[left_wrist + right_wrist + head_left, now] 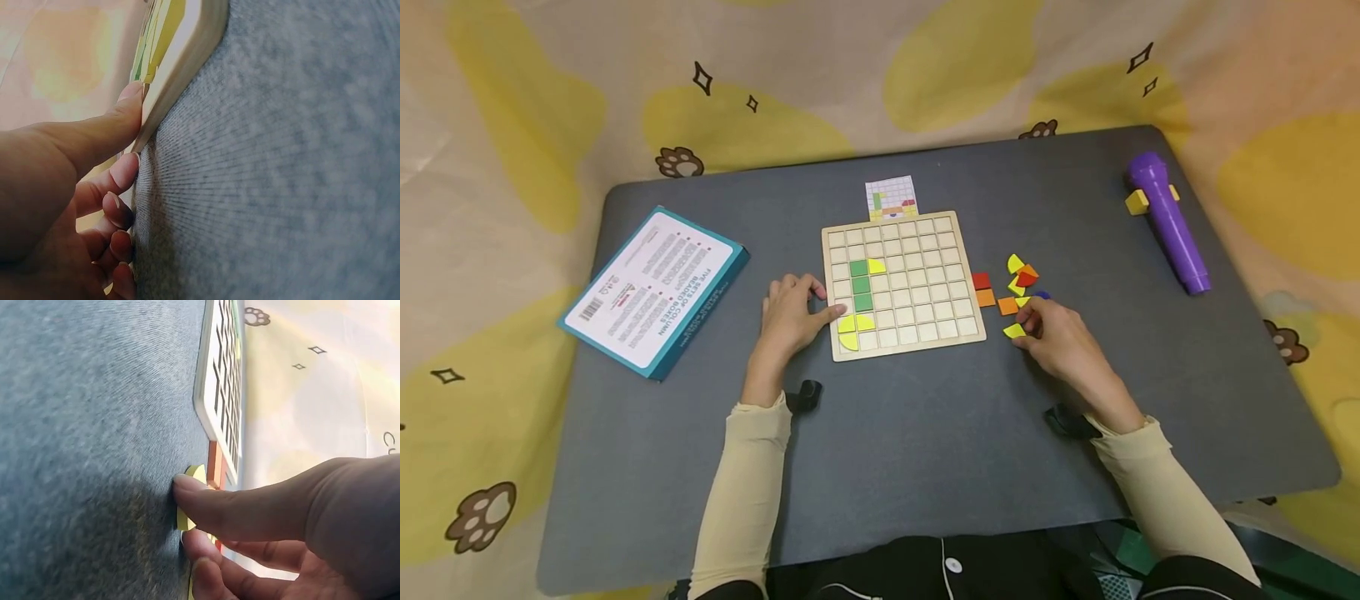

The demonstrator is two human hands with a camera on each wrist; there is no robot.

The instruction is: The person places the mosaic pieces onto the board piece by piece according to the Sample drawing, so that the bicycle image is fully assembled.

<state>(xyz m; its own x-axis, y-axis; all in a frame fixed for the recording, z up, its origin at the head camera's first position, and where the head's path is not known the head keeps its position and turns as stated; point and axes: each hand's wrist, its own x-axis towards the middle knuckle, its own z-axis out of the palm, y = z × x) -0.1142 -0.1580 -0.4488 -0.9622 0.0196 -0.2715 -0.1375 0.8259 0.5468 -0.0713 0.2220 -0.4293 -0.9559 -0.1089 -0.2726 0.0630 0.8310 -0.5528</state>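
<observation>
A wooden grid board [925, 312] lies mid-table, with green square tiles [860, 285] and yellow quarter-circle tiles [847, 341] in its left cells. At its left edge is my left hand [792, 315]; the thumb touches the rim and the other fingers bend loosely beside it. My right hand [1063, 342] pinches a yellow quarter-circle tile [197, 472] between thumb and fingers, down at the tabletop right of the board. Around that hand lie a red square tile [981, 281], orange tiles [985, 298] and more yellow pieces [1015, 263]. A blue piece [1042, 294] is partly hidden behind the hand.
A small pattern card [891, 197] touches the board's far edge. To the left lies a teal and white box [651, 292]. A purple microphone-shaped object [1172, 225] rests at the far right against yellow blocks [1137, 202]. Patterned cloth [790, 50] hangs behind the grey table [925, 450].
</observation>
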